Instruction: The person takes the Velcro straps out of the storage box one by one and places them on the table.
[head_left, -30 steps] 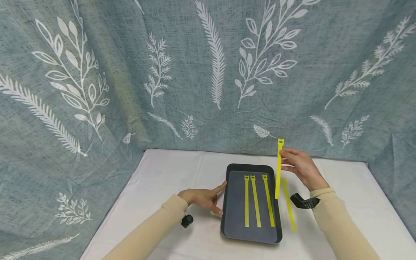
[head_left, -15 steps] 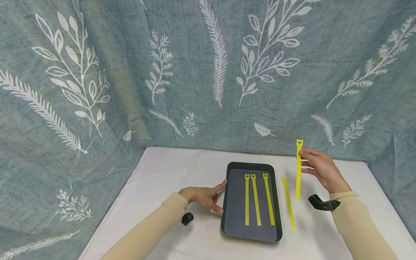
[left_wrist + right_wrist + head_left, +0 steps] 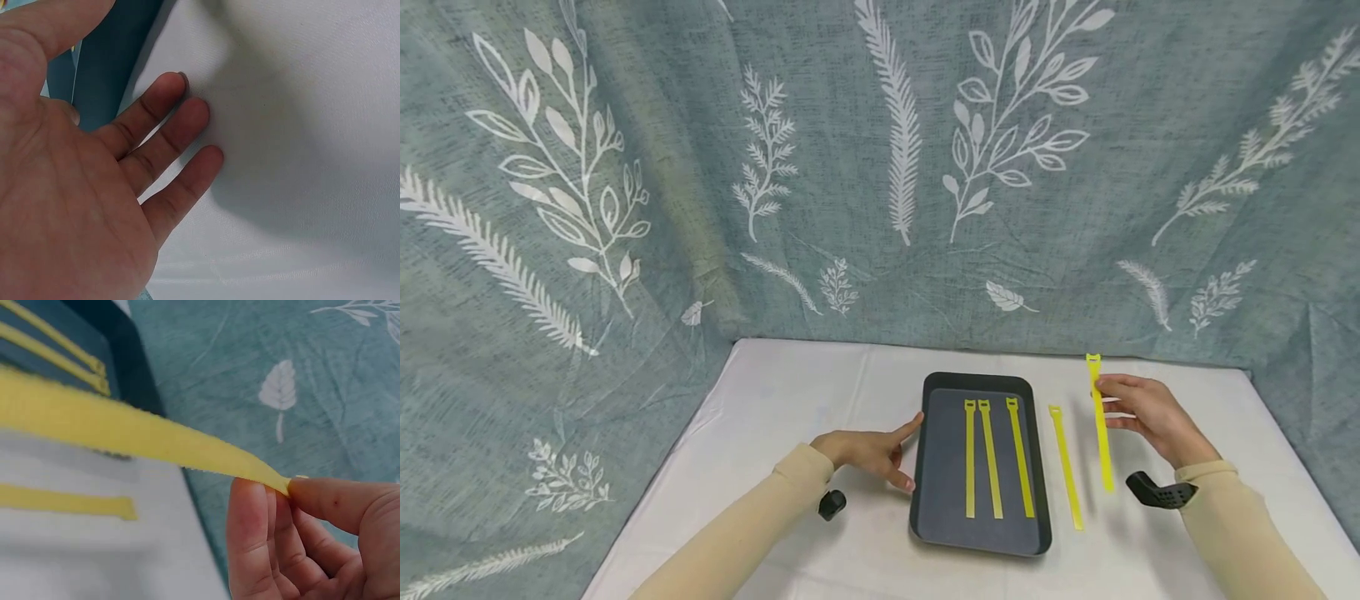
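Nearest, the left hand (image 3: 868, 454) rests on the white table (image 3: 790, 400) with fingers spread and relaxed, forefinger touching the left rim of the dark tray (image 3: 925, 500); it holds nothing. Three yellow straps (image 3: 992, 458) lie side by side in the tray, and a fourth strap (image 3: 1066, 467) lies on the table just right of it. Further right, the right hand (image 3: 1146, 417) pinches the held strap (image 3: 1101, 433) near its slotted top end between thumb and fingers (image 3: 250, 519), so that it hangs almost upright, its lower tip at or just above the table. The strap looks very light, thin and limp, probably a fabric hook-and-loop tie that sags when lifted; a pinch close to one end suits it best. The right forearm comes in low, wrist raised. Behind all this hangs a leaf-printed curtain (image 3: 880, 167).
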{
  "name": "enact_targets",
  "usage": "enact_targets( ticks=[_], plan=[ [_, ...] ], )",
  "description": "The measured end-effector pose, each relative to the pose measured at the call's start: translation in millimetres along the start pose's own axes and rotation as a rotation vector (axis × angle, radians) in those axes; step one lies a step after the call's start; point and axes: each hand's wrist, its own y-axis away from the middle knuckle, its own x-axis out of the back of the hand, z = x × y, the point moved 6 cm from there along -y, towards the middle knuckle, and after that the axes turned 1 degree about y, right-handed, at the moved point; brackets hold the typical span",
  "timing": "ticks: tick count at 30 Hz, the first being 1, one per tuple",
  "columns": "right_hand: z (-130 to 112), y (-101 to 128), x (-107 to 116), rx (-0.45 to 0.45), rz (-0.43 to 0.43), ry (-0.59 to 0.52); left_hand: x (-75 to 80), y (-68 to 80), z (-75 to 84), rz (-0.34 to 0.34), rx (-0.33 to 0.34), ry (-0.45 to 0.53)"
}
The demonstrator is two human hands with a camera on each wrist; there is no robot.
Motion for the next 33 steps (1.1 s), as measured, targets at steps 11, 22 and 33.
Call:
enact_targets(
  ticks=[11,22,33],
  plan=[
    [34,-3,-9,-0.062,-0.011,0.045,0.5,0.3,0.2,0.000,-0.006,-0.011],
    [61,-11,-20,-0.115,-0.001,0.014,-2.6,1.1,-0.8,-0.011,0.009,0.009],
    [63,-16,-23,-0.100,0.063,0.128,-1.6,1.4,0.1,-0.004,0.003,0.010]
  ],
)
